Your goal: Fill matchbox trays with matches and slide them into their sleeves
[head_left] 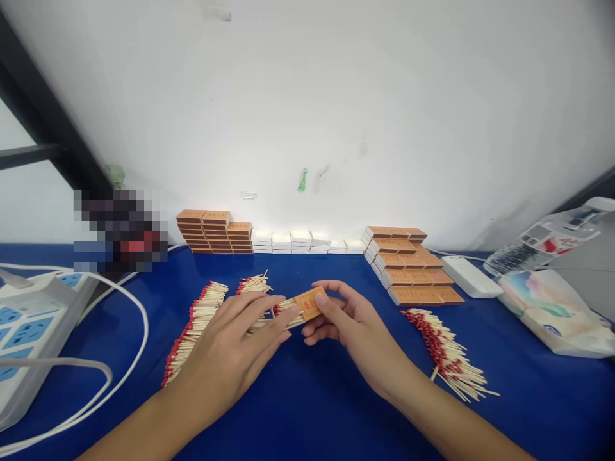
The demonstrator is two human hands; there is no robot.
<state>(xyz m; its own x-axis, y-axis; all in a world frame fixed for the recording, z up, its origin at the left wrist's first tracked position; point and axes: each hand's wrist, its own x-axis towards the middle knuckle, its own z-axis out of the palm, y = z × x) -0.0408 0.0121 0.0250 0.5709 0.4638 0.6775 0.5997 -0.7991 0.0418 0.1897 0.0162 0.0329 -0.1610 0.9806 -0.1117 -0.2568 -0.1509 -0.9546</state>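
Note:
Between my hands, above the blue table, is an orange matchbox (309,303) with its tray partly slid out to the left. Red-tipped matches (284,308) show in the open tray. My right hand (353,320) grips the orange sleeve, its thumb on top and fingers behind and below. My left hand (245,333) is closed around the tray end, with fingers along its edges. Behind my left hand lies a long row of loose matches (209,307), partly covered by the hand. A smaller bunch of matches (254,283) lies just beyond it.
Stacked orange matchboxes (204,234) stand by the wall at left, more matchboxes (408,269) at right, with white trays (291,242) between. Another match pile (451,358) lies right. A power strip (29,333) with white cables, a white device (471,276), wipes pack (552,310) and plastic bottle (548,237) flank the table.

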